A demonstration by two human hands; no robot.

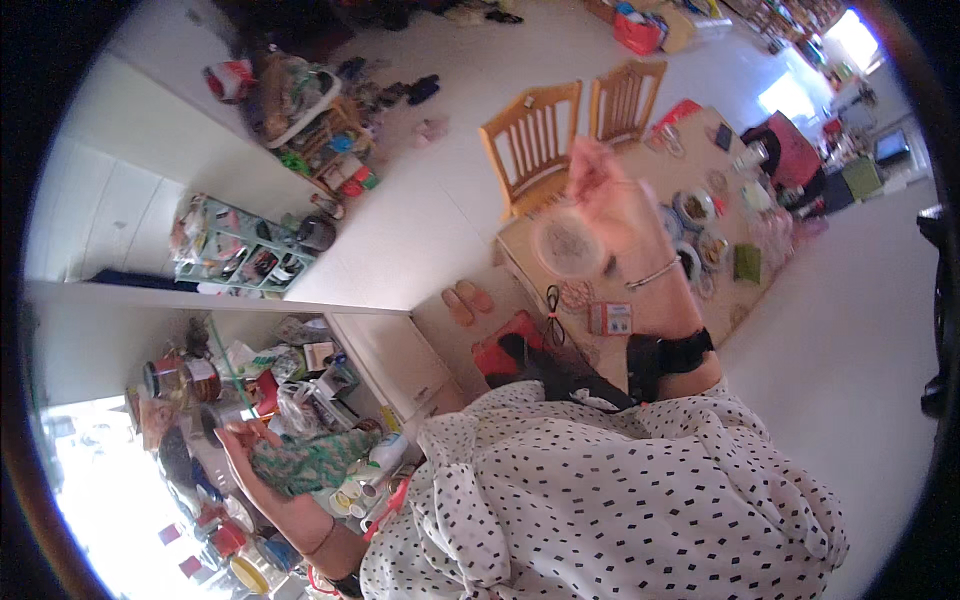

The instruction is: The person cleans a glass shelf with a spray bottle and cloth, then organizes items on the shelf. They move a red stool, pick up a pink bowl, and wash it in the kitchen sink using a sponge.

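My left hand [251, 450], at the lower left, has its fingers bent over one end of a green and grey patterned cloth [311, 459], above a cluttered surface. Stretched out over the dining table [739, 300] is my right hand [604, 191], palm side partly showing and blurred by motion. A round translucent lid or container [568, 244] is against the base of that hand; whether the hand holds it is unclear. A bracelet and a black strap are on the right arm. Nearby on the table are a small box [611, 319] and a black cable [553, 315].
Two wooden chairs [532, 142] stand beyond the table. Dishes of food [696, 208] and a green packet [747, 262] are on it. Slippers [466, 301] lie on the floor beside a red stool or seat [510, 345]. Jars [202, 379], plastic bags and bottles [388, 450] crowd the left surface.
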